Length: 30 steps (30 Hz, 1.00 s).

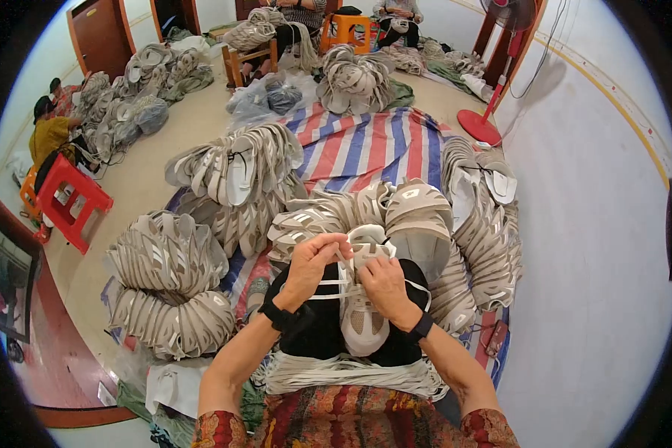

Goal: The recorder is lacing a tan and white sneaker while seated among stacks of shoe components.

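Note:
A beige and white sneaker upper (365, 330) rests on my black-clad lap, its mesh toe toward me. White shoelace (328, 283) crosses over it, with loose lengths to both sides. My left hand (311, 269) is raised at the upper's left edge, thumb and fingers pinched on a lace. Bent over the eyelet area, my right hand (388, 290) grips the upper near its tongue; whether a lace is also between those fingers is hidden. Across my lap, below the toe, lies a thick bundle of white laces (351, 375).
Stacked uppers surround me: a curved row (418, 216) ahead, piles (168, 254) at left and stacks (485, 246) along the right wall. Beneath them spreads a striped tarp (366, 145). Farther off are a red stool (71, 201), a red standing fan (479, 127) and several seated people.

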Motion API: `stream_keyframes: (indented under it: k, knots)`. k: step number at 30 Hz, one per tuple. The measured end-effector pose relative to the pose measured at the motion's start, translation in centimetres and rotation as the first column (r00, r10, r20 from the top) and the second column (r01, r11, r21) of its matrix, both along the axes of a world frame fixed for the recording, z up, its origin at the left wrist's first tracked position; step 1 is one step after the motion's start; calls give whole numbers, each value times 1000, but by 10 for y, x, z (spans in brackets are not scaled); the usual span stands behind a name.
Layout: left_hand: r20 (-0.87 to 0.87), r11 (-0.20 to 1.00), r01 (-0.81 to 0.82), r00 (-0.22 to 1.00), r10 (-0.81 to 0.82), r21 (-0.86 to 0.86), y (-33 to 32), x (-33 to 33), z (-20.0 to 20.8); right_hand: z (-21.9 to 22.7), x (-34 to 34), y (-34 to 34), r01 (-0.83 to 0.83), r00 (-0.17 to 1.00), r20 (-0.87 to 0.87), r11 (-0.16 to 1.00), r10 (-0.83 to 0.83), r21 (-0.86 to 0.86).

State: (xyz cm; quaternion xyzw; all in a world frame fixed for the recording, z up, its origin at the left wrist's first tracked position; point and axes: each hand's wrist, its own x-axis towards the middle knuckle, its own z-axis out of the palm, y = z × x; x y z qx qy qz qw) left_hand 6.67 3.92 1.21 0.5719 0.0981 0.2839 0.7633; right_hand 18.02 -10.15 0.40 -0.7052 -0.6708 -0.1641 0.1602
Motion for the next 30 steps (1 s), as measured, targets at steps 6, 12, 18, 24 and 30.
stream_keyframes:
  k: [6,12,18,24,30]
  knots:
    - [-26,976,-87,996,83,-201,3,-13,0,11,-37,4,-419,873,-152,873,463,251]
    - [-287,947,9,954,88,320,-6,-3,-5,7,-59,-32,-332,873,-432,924,226,-188]
    - [66,148,-82,991,113,986,-5,20,-18,7,-15,-52,126,823,-523,969,-221,-212]
    - [-12,51,11,1000,24,999,-1,26,-21,-5,-5,-51,95,859,-480,977,-178,-193]
    - [-80,-38,81,997,11,996,-6,32,-14,-9,-1,-53,63,869,-479,987,-126,-147]
